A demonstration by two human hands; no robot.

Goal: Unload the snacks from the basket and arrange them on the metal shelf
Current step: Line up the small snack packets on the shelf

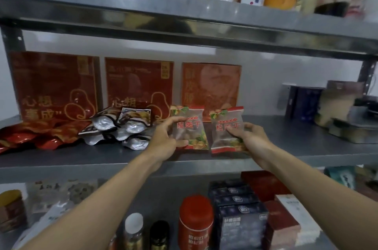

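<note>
our left hand pinching left packet, right hand gripping right packet, both upright on metal shelf, tops up

I see left packet & right packet: clear film, red bands top/btm, red chars, green-orange leaf print. Shelf grey. Boxes dark red w/ gold line art. Pouches silver, brown edges. Canister red.

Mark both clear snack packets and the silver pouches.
Left snack packet [192,127]: head view, red lettering.
Right snack packet [222,127]: head view, red lettering.
Silver pouches [131,127]: head view, top pouch's foil.
</note>
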